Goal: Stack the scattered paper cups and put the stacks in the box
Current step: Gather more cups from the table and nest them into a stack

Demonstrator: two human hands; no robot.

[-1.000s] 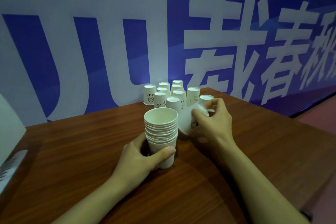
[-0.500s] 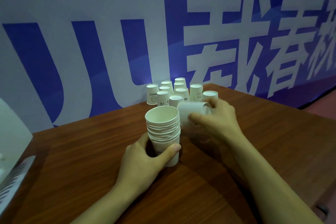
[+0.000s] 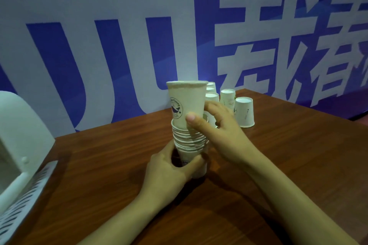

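Paper cup [image 3: 186,103] pinched in my right hand [image 3: 223,133], half sunk into the white stack [image 3: 189,141] my left hand [image 3: 169,173] grips; upturned cups [image 3: 244,114] behind mostly hidden.

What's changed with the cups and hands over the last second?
The right hand has turned its loose cup from lying sideways to upright and set it into the top of the stack, not yet pushed down. The left hand still grips the stack's base on the table. The upside-down cups behind look untouched.
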